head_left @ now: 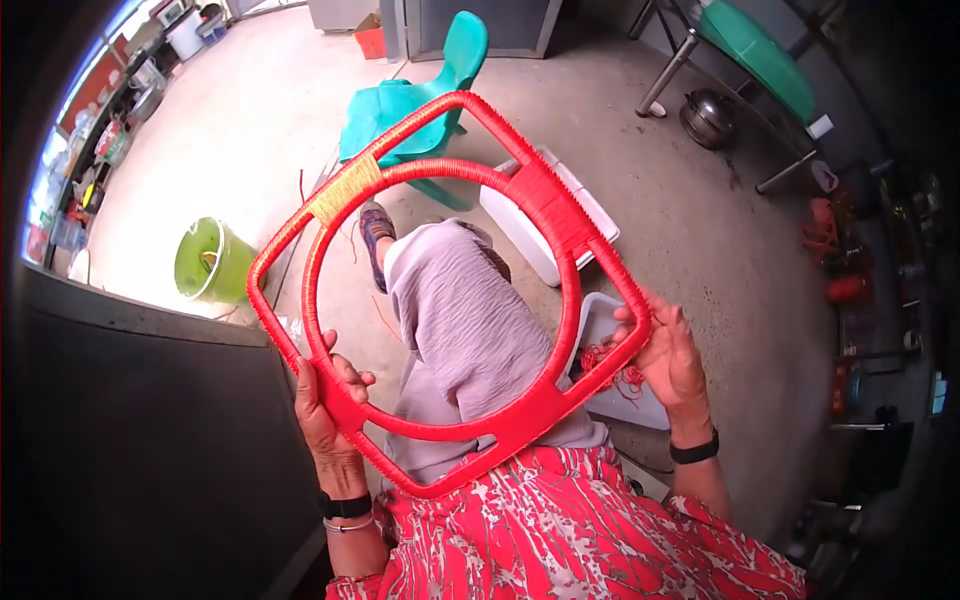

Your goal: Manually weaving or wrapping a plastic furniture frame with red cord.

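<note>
A red frame (552, 208), a rounded square joined to a round inner ring and tightly wrapped in cord, is held tilted above my lap. The wrapped joint at its upper left looks orange in the light. My left hand (322, 415) grips the lower left side at a wide joint, with the thumb and fingers around it. At the right corner my right hand (675, 365) supports the frame, some fingertips showing inside the edge and others outside. Below that corner, a white tray (640, 410) holds loose red cord (628, 382).
A green chair (465, 50) and a white box (520, 235) stand ahead, partly behind the frame. A lime-green bucket (238, 265) is on the left, beyond a dark panel (150, 430). At far right, a dark pot (708, 118) sits near a metal-legged table (668, 75).
</note>
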`<state>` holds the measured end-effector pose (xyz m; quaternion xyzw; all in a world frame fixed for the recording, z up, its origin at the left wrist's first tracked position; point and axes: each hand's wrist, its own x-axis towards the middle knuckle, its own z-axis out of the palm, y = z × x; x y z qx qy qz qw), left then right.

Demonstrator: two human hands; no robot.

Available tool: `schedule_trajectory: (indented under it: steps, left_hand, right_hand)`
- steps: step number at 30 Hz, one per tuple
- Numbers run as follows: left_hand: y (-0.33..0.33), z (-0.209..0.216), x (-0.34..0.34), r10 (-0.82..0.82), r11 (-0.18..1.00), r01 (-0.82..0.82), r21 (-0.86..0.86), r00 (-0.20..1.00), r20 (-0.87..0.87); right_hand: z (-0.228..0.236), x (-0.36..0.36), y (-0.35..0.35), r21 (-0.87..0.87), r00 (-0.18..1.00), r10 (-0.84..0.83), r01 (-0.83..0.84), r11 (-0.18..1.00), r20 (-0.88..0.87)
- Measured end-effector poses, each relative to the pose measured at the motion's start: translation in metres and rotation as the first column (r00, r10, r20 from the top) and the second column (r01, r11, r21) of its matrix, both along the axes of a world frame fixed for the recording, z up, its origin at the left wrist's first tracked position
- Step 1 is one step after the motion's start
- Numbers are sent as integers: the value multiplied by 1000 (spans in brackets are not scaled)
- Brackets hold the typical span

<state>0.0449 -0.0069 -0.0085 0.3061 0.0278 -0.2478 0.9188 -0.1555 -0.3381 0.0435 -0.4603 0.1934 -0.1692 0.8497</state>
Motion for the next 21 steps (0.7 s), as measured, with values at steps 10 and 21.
schedule_trajectory:
  steps: [10,21]
  left_hand:
    - [5,-21,4,-117,993,115,-26,989,-95]
    - [9,-29,15,-227,973,230,-9,950,-212]
  right_hand:
    - [17,3,-15,-199,943,111,-180,963,-313]
    - [26,9,-11,-195,904,166,-259,946,-395]
